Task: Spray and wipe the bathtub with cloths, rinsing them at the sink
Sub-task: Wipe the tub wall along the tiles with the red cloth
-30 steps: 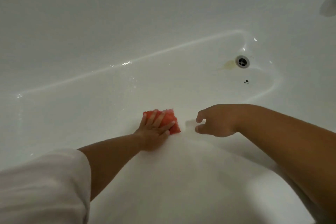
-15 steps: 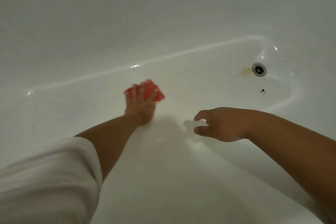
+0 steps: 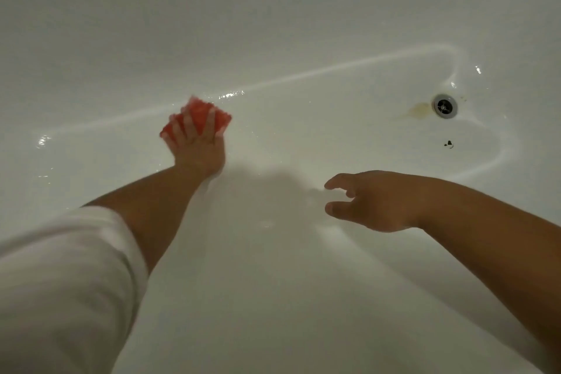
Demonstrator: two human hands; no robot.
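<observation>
I look down into a white bathtub point(image 3: 303, 24). My left hand point(image 3: 198, 149) presses a red cloth point(image 3: 198, 115) flat against the wet tub floor, close to the line where the far wall begins. The fingers lie straight over the cloth, and the cloth's edges stick out around them. My right hand point(image 3: 373, 202) hovers or rests low over the near slope of the tub, fingers loosely curled, with nothing in it. It is well to the right of the cloth.
A metal drain point(image 3: 445, 105) sits at the right end of the tub floor, with a yellowish stain point(image 3: 420, 109) beside it and a small dark speck point(image 3: 448, 143) below it. My white sleeve point(image 3: 60, 288) fills the lower left.
My left hand has slid the red cloth away from me, from the near slope up across the floor toward the far wall. My right hand has stayed about where it was.
</observation>
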